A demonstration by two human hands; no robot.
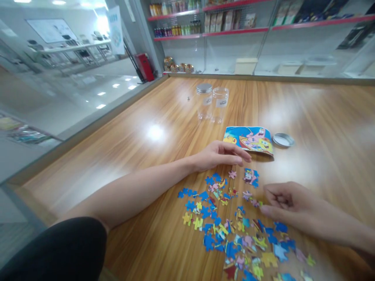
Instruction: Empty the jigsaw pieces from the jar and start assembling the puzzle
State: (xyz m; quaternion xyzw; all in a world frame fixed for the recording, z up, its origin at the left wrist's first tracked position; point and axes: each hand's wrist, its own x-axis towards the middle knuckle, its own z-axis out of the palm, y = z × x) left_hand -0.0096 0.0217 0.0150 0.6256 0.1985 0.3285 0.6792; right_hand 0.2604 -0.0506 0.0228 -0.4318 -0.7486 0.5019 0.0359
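Observation:
Several loose jigsaw pieces (231, 230), blue, yellow and pink, lie scattered on the wooden table (146, 156). My left hand (219, 155) hovers just beyond the pile, fingers stretched out flat, holding nothing. My right hand (285, 203) rests at the pile's right edge with fingers curled in; its fingertips touch small pieces (254, 202), and I cannot tell whether it holds one. A curled cartoon picture sheet (249, 138) lies past my left hand. A small joined patch of pieces (251, 176) sits between the two hands.
Two clear plastic jars stand farther back: one with a metal lid (204, 100), one without (220, 104). A loose metal lid (283, 140) lies right of the picture sheet. Shelves with bottles and packets (187, 23) line the far wall. A glass partition (73, 78) runs along the left.

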